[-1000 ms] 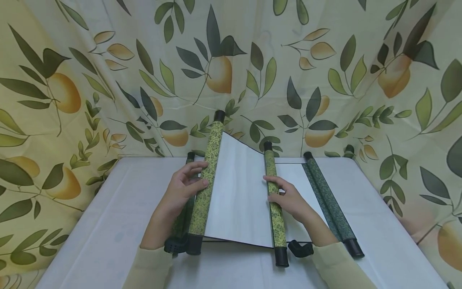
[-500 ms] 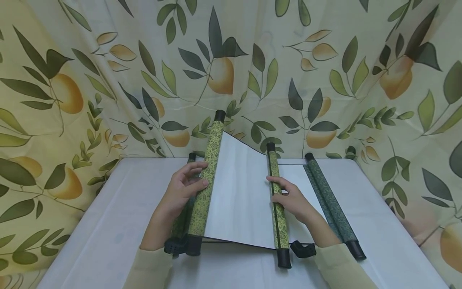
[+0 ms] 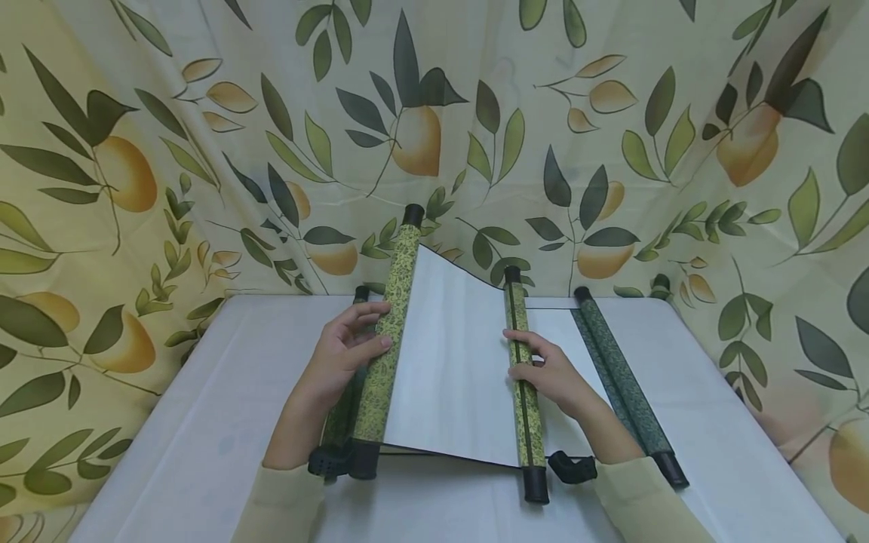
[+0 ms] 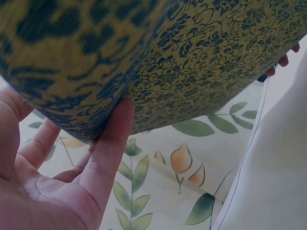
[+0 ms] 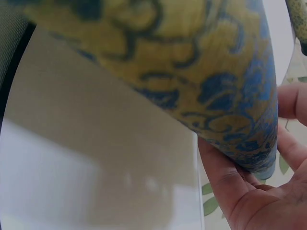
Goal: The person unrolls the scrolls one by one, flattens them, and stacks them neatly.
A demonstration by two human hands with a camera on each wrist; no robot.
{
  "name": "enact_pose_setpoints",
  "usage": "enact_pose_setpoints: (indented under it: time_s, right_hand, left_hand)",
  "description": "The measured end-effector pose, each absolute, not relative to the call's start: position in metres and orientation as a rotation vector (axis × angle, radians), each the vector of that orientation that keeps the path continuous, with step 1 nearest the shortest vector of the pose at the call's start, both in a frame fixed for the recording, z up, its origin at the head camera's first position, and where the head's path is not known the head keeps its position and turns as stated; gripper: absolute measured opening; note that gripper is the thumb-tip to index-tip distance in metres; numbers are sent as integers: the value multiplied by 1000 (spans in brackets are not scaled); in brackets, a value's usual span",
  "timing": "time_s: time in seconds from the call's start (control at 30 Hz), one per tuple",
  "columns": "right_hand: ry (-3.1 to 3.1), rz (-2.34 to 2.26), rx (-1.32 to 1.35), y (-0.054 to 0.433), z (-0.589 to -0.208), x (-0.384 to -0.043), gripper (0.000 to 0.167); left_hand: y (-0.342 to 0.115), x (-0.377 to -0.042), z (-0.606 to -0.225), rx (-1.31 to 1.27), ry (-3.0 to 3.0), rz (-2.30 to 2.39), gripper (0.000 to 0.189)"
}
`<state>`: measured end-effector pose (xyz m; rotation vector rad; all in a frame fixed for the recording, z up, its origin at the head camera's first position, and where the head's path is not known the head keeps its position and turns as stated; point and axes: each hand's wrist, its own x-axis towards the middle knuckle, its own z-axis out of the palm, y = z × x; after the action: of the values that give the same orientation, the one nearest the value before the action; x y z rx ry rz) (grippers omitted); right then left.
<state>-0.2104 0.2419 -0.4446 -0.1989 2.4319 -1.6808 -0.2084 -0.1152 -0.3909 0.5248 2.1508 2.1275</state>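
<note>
A scroll lies half unrolled on the white table, with white paper between two yellow-green patterned rolls. My left hand grips the thicker left roll, which tilts up at its far end; the left wrist view shows the fingers pressed under that roll. My right hand holds the thinner right roll near its middle. In the right wrist view the fingers wrap beneath this roll, above the paper.
A second, dark green scroll lies under the first one, its right rod beside my right forearm and its left rod under my left hand. A leaf-and-fruit patterned curtain closes in the table on three sides.
The right roll has turned and shifted slightly to the right under my right hand, so its dark seam now faces up. The left hand and left roll have stayed in place.
</note>
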Motion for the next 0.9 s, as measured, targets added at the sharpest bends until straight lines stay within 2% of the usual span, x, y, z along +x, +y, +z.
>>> enact_pose_setpoints:
  time_s: [0.9]
  right_hand:
    - [2478,-1636,-192,250,-445,-210,64]
  left_hand:
    - [-117,-208,-389,545,2147,2140,46]
